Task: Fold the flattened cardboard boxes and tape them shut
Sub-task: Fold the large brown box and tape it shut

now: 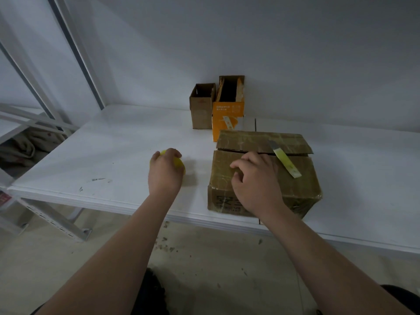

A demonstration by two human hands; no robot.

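We're at the taping step. The left hand (164, 172) curls over a yellow roll (179, 163), most likely the tape, and grips it against the white table (113, 151). Just to the right, the right hand (256, 185) sits on top of the cardboard box (302, 185) with its fingers bent and their tips down on the near flap (222, 169). We can't tell whether it pinches a tape end or only steadies the board.

The box is squared up and lies right under that hand. Its long axis runs left to right across us, and so does the seam just beyond the fingertips. The far flap (250, 140) past the seam doesn't look flush, so we'd call the top folded but not yet sealed.

A yellow utility knife (286, 163) lies on the lid just right of the right hand. It is angled, with the blade end pointing away and to the left.

Next, as we read it, the roll must come across from the left hand to the seam. The right hand then presses both flaps level so the strip runs along the long axis.
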